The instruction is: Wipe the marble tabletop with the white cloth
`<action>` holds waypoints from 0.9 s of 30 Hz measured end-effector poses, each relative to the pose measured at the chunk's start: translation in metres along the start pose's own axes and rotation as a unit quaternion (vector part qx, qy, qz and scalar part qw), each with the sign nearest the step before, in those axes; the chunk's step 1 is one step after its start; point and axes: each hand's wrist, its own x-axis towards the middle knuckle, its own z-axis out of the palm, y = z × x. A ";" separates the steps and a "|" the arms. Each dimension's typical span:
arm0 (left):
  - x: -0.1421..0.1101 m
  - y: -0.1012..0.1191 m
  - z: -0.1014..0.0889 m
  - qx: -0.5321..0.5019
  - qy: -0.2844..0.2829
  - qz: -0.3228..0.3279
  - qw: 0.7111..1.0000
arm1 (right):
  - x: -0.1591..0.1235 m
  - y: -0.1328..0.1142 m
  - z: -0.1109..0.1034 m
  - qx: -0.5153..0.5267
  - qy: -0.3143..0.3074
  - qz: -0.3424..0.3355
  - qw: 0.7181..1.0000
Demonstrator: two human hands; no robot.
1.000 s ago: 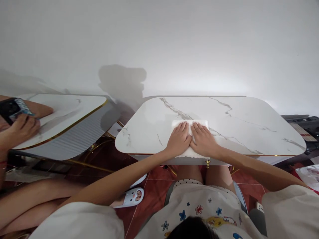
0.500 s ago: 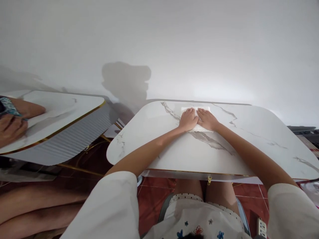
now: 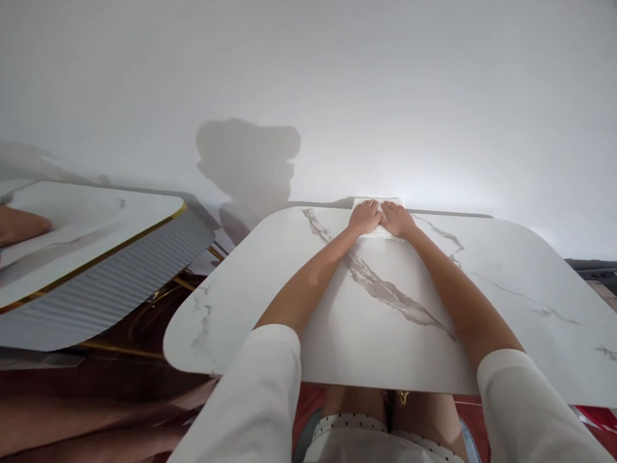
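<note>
Both hands lie side by side on a folded white cloth (image 3: 384,234) at the far edge of a white marbled table (image 3: 366,341). My left hand (image 3: 365,217) rests flat on the cloth's left half, palm down. Beside it, my right hand (image 3: 397,220) presses flat on the right half, and the thumbs nearly meet. The upper part of the cloth reaches past the tabletop's back edge, close to the wall. Both arms are stretched forward over the table.
A pale wall (image 3: 385,83) stands right behind the table. To the left is a second marbled table (image 3: 120,209) with a gold rim, and another person's arm (image 3: 24,225) rests on it. That person's legs (image 3: 87,421) show below. A gold clasp (image 3: 402,398) hangs under the near edge.
My hands have pushed the cloth forward, from the rear part of the tabletop to its back edge. My view has shifted closer over the table. The other person's hand has left view.
</note>
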 end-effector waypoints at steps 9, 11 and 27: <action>0.003 0.050 0.004 -0.005 0.000 0.006 1.000 | -0.039 0.027 -0.008 -0.010 0.002 0.052 0.999; -0.007 0.058 0.002 -0.012 -0.007 0.017 1.000 | -0.055 0.022 -0.013 -0.017 -0.002 0.060 0.998; -0.180 0.100 -0.059 -0.086 -0.073 -0.040 0.993 | -0.204 -0.084 -0.042 -0.010 -0.015 -0.006 1.000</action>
